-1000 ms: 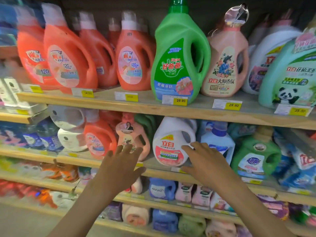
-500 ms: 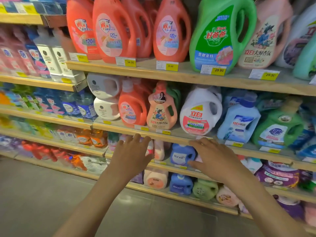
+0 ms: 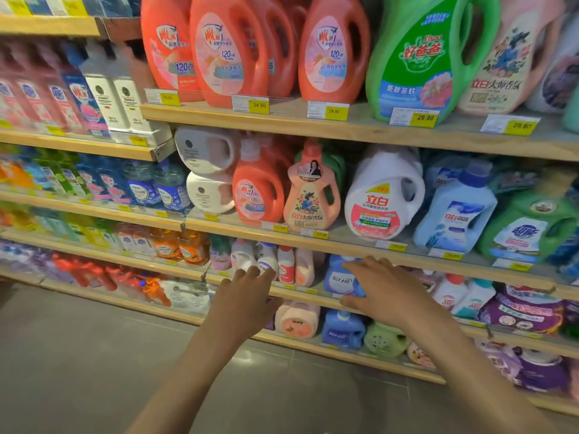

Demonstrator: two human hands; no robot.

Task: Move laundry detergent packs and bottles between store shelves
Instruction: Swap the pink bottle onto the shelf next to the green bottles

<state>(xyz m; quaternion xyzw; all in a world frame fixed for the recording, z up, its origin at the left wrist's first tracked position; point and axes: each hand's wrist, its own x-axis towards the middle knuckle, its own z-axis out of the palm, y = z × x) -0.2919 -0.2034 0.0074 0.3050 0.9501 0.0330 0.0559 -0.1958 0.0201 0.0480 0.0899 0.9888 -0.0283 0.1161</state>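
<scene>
- The store shelves [image 3: 282,120] are boards with pale wooden front lips that carry yellow-and-white price tags.
- The top board holds tall, glossy orange plastic jugs [image 3: 225,54] with moulded loop handles and oval labels. Beside them stands a bright green jug [image 3: 419,64] of the same handled shape.
- One level down stand a waisted pale-pink bottle [image 3: 310,195], a rounded white jug [image 3: 383,195] tilted to the side, and a squared light-blue bottle [image 3: 457,211] with a darker cap.
- On the lower shelf [image 3: 307,300], a squat blue detergent bottle [image 3: 340,278] stands just beside a row of small white and pink bottles [image 3: 285,267].
- The left hand [image 3: 247,296] is held out flat, back upward, with the fingers straight and slightly spread. The fingertips lie in front of the small bottles, and it holds nothing.
- The right hand [image 3: 388,289] is likewise spread wide, palm toward the shelf. It overlaps the blue detergent bottle's right side, but whether it touches the bottle cannot be told.
- Both bare forearms stretch forward from the lower edge over a smooth grey floor [image 3: 94,355].
</scene>
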